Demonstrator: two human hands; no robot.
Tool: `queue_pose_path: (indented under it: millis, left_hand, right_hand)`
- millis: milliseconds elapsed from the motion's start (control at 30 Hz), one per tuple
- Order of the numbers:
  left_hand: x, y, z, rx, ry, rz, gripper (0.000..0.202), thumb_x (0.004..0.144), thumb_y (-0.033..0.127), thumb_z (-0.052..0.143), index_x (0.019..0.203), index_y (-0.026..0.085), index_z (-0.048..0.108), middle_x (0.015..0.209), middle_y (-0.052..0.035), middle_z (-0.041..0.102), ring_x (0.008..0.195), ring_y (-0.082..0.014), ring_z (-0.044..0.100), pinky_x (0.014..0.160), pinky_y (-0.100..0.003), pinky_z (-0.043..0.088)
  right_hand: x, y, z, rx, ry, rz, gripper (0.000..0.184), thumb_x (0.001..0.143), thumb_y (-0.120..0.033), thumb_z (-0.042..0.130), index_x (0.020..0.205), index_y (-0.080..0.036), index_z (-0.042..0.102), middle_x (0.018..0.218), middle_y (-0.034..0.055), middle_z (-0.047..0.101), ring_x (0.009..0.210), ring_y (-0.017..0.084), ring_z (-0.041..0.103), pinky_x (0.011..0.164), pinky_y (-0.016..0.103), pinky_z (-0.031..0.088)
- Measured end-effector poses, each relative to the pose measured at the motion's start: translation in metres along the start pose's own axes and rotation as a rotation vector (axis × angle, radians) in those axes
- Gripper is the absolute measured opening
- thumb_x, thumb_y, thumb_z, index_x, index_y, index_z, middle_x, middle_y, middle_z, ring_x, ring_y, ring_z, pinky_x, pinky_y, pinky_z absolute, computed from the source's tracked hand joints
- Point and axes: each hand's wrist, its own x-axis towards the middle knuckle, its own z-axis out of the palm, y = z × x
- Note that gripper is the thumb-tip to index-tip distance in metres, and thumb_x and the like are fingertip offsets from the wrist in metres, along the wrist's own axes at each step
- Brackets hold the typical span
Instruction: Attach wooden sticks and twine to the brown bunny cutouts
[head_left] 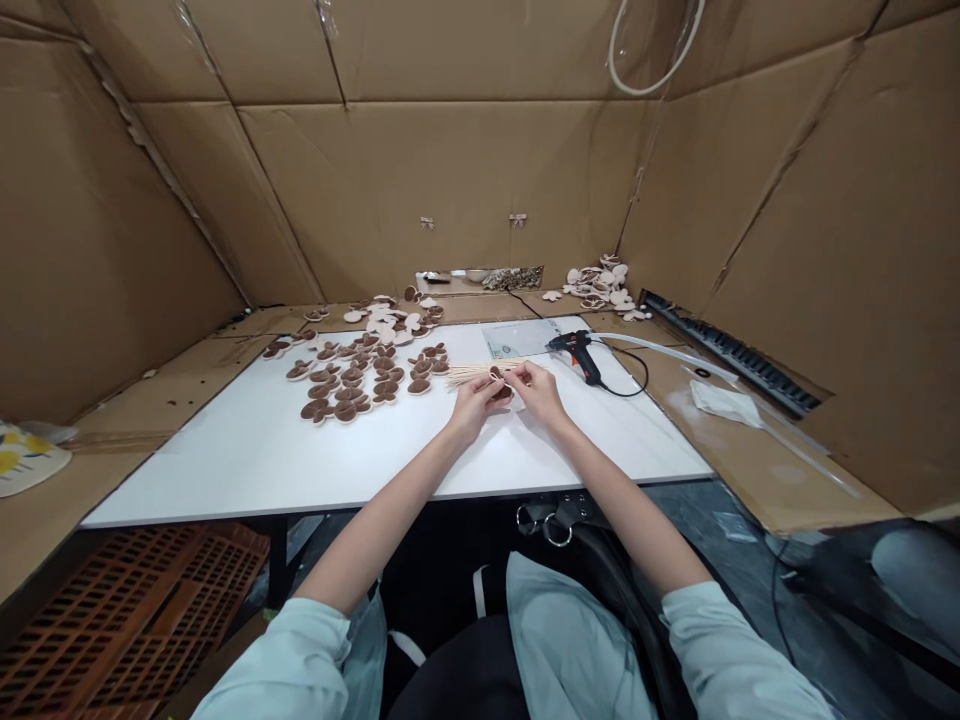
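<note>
Okay, so the little flower-shaped cutout [499,386] sits right between both hands, pinched up off the white table [255,470]. The left hand [474,407] and right hand [537,392] are close together, fingers curled in narrow around it, nothing spread wide. The right hand's fingertips [511,376] are on its top edge, and the fingers of both hands cover a good chunk of it, so you only get a partial look. What shows is dark brown in the middle with a pale rim, kinda like a cookie.

A fan of thin wooden sticks [469,373] runs in from the left and ends at the left hand, though I can't tell if they're actually being held.

Just left of the hands is a big bunch of brown cutouts [352,385], with paler ones [390,320] behind them and another pale pile [600,287] at the back right. A black glue gun [577,355] lies just right of the hands, near a clear plastic sheet [517,338]. Off on the cardboard at right there's a white cloth [724,404], and cardboard walls [442,180] box in the whole setup.
</note>
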Motion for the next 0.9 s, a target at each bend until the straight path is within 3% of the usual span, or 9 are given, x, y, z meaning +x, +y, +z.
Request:
queue_pose_path:
  millis: [333, 900]
  left_hand:
    - [0.0010, 0.0029, -0.0004, 0.012, 0.060, 0.021, 0.023, 0.050, 0.026, 0.074, 0.059, 0.011, 0.059, 0.060, 0.0004, 0.057, 0.059, -0.0093, 0.056, 0.061, -0.023, 0.047]
    - [0.0001, 0.0042, 0.0010, 0.126, 0.057, 0.048, 0.020, 0.051, 0.027, 0.069, 0.058, 0.012, 0.057, 0.056, 0.0003, 0.054, 0.056, -0.0089, 0.052, 0.047, -0.019, 0.044]
  right_hand:
    - [0.0000, -0.0011, -0.0008, 0.027, 0.000, 0.044, 0.021, 0.066, -0.036, 0.057, 0.058, -0.017, 0.053, 0.057, -0.0012, 0.056, 0.055, 0.012, 0.050, 0.058, 0.025, 0.039]
    - [0.0012, -0.0004, -0.0018, 0.081, 0.008, 0.064, 0.022, 0.064, -0.039, 0.058, 0.061, -0.017, 0.053, 0.059, -0.0008, 0.057, 0.056, 0.011, 0.050, 0.059, 0.025, 0.041]
